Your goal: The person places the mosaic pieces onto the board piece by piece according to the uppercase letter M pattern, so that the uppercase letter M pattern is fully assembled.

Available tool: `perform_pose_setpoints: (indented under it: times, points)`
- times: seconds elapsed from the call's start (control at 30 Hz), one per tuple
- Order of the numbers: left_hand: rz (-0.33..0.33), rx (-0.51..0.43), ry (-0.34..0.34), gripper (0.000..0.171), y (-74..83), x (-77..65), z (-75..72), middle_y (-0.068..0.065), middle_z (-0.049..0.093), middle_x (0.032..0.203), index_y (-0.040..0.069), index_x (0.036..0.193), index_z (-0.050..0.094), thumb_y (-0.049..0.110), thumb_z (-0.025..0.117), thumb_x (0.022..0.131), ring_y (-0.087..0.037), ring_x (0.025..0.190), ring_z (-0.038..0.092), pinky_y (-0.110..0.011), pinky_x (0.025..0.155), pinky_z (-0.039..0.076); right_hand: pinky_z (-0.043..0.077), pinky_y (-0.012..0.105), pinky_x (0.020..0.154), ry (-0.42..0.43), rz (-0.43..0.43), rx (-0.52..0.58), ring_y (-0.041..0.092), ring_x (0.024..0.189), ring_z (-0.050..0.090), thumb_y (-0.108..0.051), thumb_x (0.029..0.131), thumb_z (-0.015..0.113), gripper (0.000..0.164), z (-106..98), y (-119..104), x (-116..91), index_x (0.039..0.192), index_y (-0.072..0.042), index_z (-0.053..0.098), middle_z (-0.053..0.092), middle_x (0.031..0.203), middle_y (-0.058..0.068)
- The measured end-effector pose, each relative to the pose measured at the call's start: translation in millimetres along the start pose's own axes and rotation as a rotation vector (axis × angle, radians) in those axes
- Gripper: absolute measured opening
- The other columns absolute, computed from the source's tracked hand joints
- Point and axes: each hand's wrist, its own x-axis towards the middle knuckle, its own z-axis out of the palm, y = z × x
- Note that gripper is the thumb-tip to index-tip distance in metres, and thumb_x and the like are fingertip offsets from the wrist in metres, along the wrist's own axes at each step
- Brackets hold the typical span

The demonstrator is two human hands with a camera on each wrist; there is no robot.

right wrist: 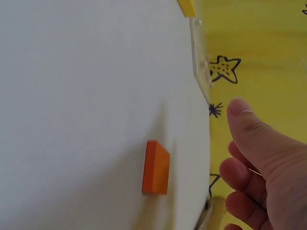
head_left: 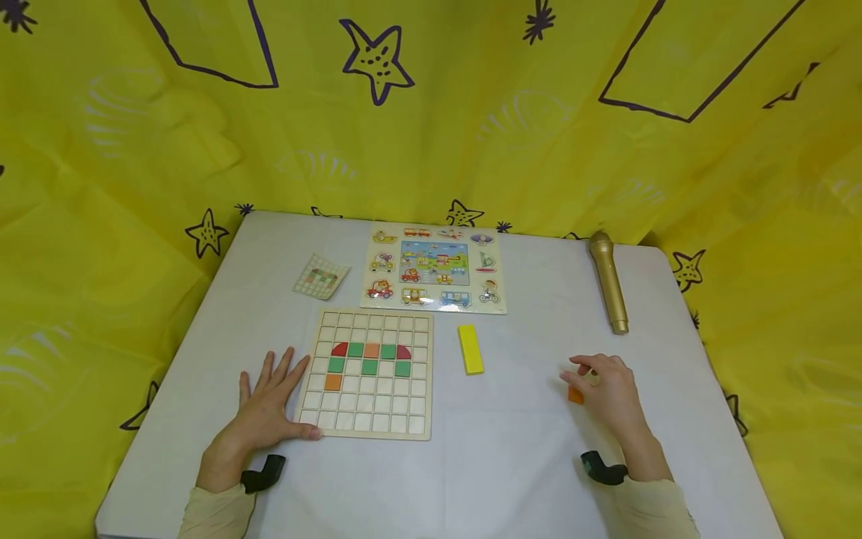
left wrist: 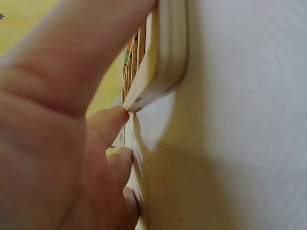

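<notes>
A wooden grid board [head_left: 364, 428] lies on the table, with red, green and orange tiles set in some of its squares. My left hand [head_left: 264, 415] rests beside its left edge, fingers spread, the thumb at the near left corner and the index fingertip by the side. In the left wrist view the thumb crosses the board's corner [left wrist: 152, 72]. An orange block [right wrist: 156, 167] sits alone on the tabletop to the right. Over it hovers my right hand [head_left: 609, 393], fingers loosely bent, thumb apart from them in the right wrist view and nothing between them.
A yellow block [head_left: 471, 349] lies right of the board. Behind the board are a vehicle picture puzzle [head_left: 498, 299] and a small pattern card [head_left: 321, 276]. A gold microphone [head_left: 609, 284] lies at the far right. Yellow curtain [head_left: 431, 150] surrounds the white table [head_left: 498, 464].
</notes>
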Motion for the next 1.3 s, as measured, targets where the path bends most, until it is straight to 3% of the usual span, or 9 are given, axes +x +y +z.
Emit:
perform_pose_setpoints:
  times: [0.23, 0.7, 1.0, 1.3]
  points:
    - [-0.004, 0.003, 0.001, 0.132, 3.1, -0.2, -1.7, -0.021, 0.008, 0.160, 0.009, 0.154, 0.026, 0.072, 0.081, 0.053, -0.044, 0.144, -0.009, -0.070, 0.100, -0.016, 0.035, 0.045, 0.077, -0.058, 0.059, -0.011, 0.024, 0.076, 0.050, -0.014, 0.074, 0.086, 0.032, -6, 16, -15, 0.100, 0.001, 0.073, 0.058, 0.076, -0.002]
    - [-0.006, 0.001, 0.002, 0.132, 3.1, -0.2, -0.8, -0.021, 0.007, 0.161, 0.009, 0.155, 0.026, 0.072, 0.081, 0.053, -0.044, 0.144, -0.010, -0.070, 0.100, -0.016, 0.036, 0.037, 0.065, -0.115, 0.042, -0.020, 0.018, 0.073, 0.049, -0.018, 0.075, 0.086, 0.025, -1, 25, -27, 0.093, -0.005, 0.075, 0.060, 0.077, -0.005]
    - [-0.010, 0.006, -0.002, 0.132, 3.0, -0.3, -1.2, -0.020, 0.007, 0.161, 0.010, 0.155, 0.025, 0.072, 0.081, 0.052, -0.044, 0.144, -0.010, -0.070, 0.100, -0.016, 0.036, 0.042, 0.069, -0.100, 0.055, -0.010, 0.025, 0.078, 0.053, -0.014, 0.073, 0.086, 0.025, 0, 23, -27, 0.090, -0.003, 0.072, 0.065, 0.084, 0.007]
    - [-0.010, 0.007, -0.002, 0.132, 2.3, 0.0, -0.8, -0.020, 0.007, 0.161, 0.009, 0.155, 0.025, 0.072, 0.080, 0.053, -0.043, 0.144, -0.010, -0.070, 0.101, -0.016, 0.036, 0.043, 0.071, -0.086, 0.043, -0.032, 0.024, 0.077, 0.052, -0.014, 0.073, 0.086, 0.025, 2, 22, -27, 0.089, -0.002, 0.070, 0.065, 0.082, 0.006]
